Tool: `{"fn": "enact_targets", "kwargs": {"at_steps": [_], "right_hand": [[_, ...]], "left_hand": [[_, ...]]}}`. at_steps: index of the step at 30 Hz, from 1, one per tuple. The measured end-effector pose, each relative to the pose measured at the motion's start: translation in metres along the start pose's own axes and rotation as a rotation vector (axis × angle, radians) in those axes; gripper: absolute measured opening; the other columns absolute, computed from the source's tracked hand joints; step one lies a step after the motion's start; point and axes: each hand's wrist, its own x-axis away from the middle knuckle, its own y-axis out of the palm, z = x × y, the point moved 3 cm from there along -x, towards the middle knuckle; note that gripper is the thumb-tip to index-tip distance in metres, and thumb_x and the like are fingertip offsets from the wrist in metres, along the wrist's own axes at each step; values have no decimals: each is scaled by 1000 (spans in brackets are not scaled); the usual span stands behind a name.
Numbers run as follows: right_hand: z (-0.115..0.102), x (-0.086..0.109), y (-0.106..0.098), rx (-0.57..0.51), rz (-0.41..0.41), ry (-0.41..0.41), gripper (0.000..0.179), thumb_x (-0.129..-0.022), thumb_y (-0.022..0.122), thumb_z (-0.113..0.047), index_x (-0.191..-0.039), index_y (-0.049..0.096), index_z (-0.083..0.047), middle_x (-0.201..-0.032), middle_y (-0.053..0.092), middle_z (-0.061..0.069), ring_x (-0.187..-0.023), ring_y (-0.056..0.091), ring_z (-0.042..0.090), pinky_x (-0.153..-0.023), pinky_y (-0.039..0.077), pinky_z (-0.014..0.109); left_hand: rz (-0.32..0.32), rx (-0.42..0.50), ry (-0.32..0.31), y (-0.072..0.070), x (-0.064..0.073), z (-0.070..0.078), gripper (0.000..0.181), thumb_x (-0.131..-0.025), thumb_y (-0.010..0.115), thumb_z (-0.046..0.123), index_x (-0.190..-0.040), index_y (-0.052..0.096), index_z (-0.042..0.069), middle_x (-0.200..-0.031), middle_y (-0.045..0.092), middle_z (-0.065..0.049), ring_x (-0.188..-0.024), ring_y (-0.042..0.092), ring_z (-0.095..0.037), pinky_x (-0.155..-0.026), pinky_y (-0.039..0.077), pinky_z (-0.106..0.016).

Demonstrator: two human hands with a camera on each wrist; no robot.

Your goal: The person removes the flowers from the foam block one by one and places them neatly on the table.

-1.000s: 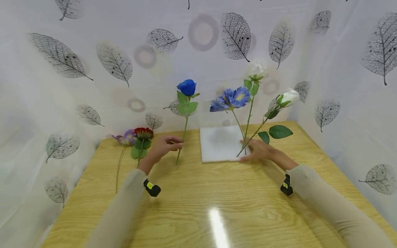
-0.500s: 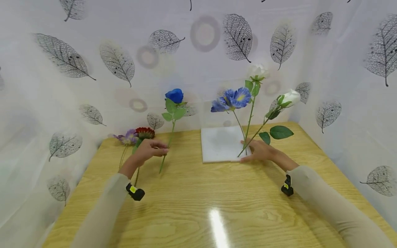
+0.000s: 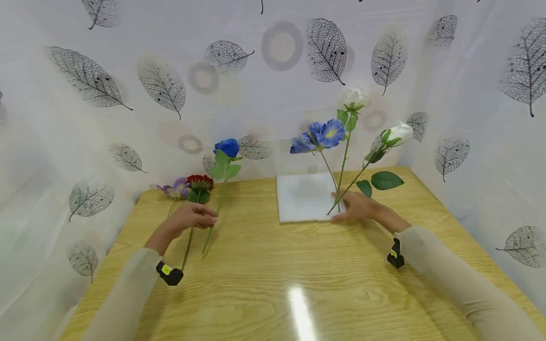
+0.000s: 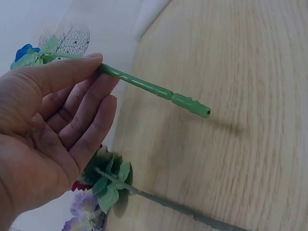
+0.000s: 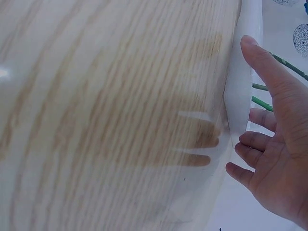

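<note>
My left hand (image 3: 187, 220) pinches the green stem of a blue artificial rose (image 3: 227, 148) between thumb and fingertips. In the left wrist view the lower end of the stem (image 4: 144, 86) juts past the fingertips above the tabletop. My right hand (image 3: 358, 206) rests at the right side of a white foam block (image 3: 298, 199), its thumb (image 5: 262, 57) along the front edge and its other fingers loosely spread. A blue iris (image 3: 326, 134), an upright white rose (image 3: 355, 99) and a leaning white rose (image 3: 398, 134) stand at the block's right part.
Beside my left hand lie a red flower (image 3: 199, 182) with a dark stem and a purple flower (image 3: 177, 188) on the wooden table (image 3: 264, 274). A leaf-printed white curtain (image 3: 281, 94) hangs behind and at both sides.
My left hand has moved left and nearer to me with the blue rose, from beside the foam block to over the red flower's stem. My right hand stays at the block.
</note>
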Motion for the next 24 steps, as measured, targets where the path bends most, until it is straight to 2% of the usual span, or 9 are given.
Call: {"fn": "enact_targets", "kwargs": {"at_steps": [6,12,17,24], "right_hand": [[0,0,0,-17,-5,20,87,-86,83,-37,-149,44,8,-150,46,34,-136,45,53,-106,46,64],[0,0,2,-18,-9,35,90,-85,82,-41,-150,43,8,-151,44,34,-137,45,53,-107,45,65],[-1,0,2,-2,-5,27,90,-85,83,-41,-149,44,9,-148,47,35,-135,47,54,-105,46,64],[-2,0,0,14,-3,25,91,-85,83,-41,-149,43,10,-149,46,35,-135,47,53,-106,46,63]], "left_hand": [[4,-1,-47,-2,4,-10,42,-97,72,18,-128,65,-9,-110,76,-10,-91,74,-15,-93,61,-49],[0,8,-93,-1,5,-20,41,-96,72,17,-127,66,-9,-108,76,-9,-91,74,-15,-89,63,-41],[8,6,-114,0,7,-25,43,-95,73,18,-127,65,-10,-103,77,-5,-88,74,-14,-86,63,-41],[27,11,-136,0,10,-33,45,-96,72,19,-130,64,-10,-104,76,-3,-89,74,-13,-87,63,-40]]}}
